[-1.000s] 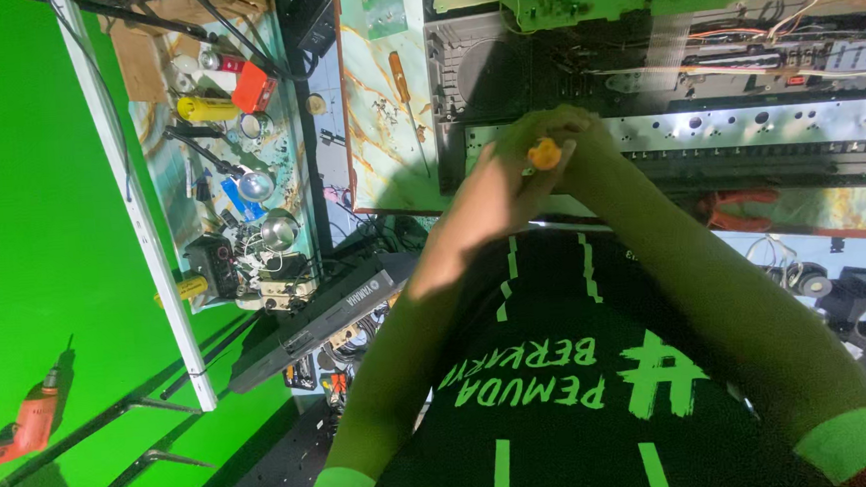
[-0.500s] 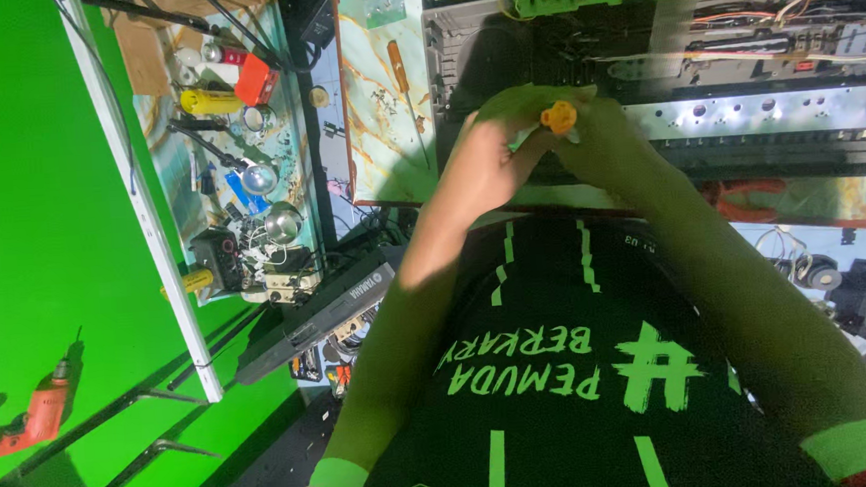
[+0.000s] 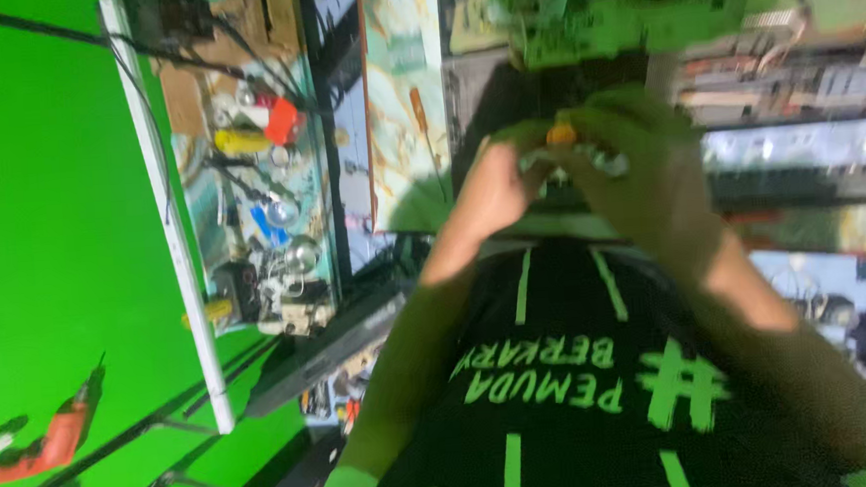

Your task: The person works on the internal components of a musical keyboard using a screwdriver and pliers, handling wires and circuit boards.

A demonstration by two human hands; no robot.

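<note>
Both my hands meet in front of my chest, over the edge of a workbench. My left hand (image 3: 495, 185) and my right hand (image 3: 650, 195) close together around a small orange-tipped tool (image 3: 560, 135), with a shiny metal piece (image 3: 603, 161) between the fingers. The frame is blurred, so the exact grip is unclear. Just beyond the hands lies a green circuit board (image 3: 619, 6). A long metal electronics chassis (image 3: 808, 150) runs off to the right of my right hand.
A screwdriver (image 3: 424, 124) lies on a marbled panel left of the hands. Further left, a cluttered shelf (image 3: 260, 194) holds small tools and parts beside a white tube (image 3: 166, 220). An orange drill (image 3: 54, 442) lies on the green floor.
My hands stay together on the orange-tipped tool and have shifted slightly right and up in view. The picture has become blurred from movement.
</note>
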